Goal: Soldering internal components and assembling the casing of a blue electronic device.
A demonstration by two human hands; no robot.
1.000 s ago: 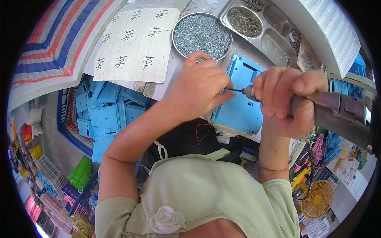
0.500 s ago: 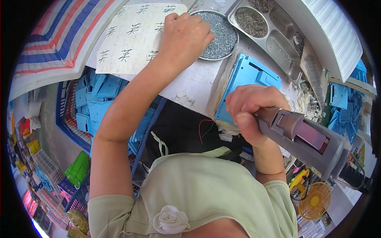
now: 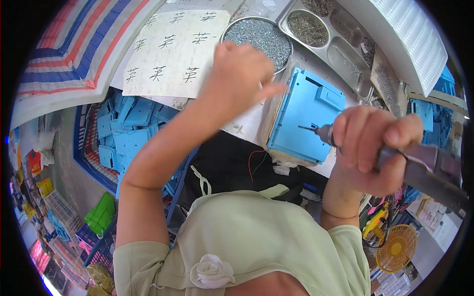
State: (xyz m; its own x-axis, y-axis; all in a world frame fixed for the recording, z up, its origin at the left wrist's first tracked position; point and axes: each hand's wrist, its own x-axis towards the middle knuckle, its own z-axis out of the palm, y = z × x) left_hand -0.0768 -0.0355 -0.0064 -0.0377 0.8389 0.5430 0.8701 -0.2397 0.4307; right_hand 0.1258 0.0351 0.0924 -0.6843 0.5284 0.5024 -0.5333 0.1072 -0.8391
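Observation:
My right hand (image 3: 368, 148) is wrapped round the grey body of an electric screwdriver (image 3: 437, 170). Its thin bit points left and hangs over a light-blue plastic housing (image 3: 296, 118) lying on a pale holder on the bench. A raised rectangular block stands out on the housing's far right part. My left hand (image 3: 239, 79), smeared by motion, is between the housing and a round metal dish of small screws (image 3: 261, 37). Its fingers are curled in and the thumb sticks out to the right; whatever the fingers hold is hidden.
A steel compartment tray (image 3: 340, 54) with small metal parts stands far right. Paper with handwritten characters (image 3: 168, 54) lies left of the dish. A blue crate (image 3: 81, 133) of light-blue plastic parts (image 3: 131, 118) stands below left. A yellow fan (image 3: 396, 248) is at lower right.
My left hand has pulled back from the screw dish toward me. My right hand has moved right with the screwdriver and turned it, so its bit now shows over the housing.

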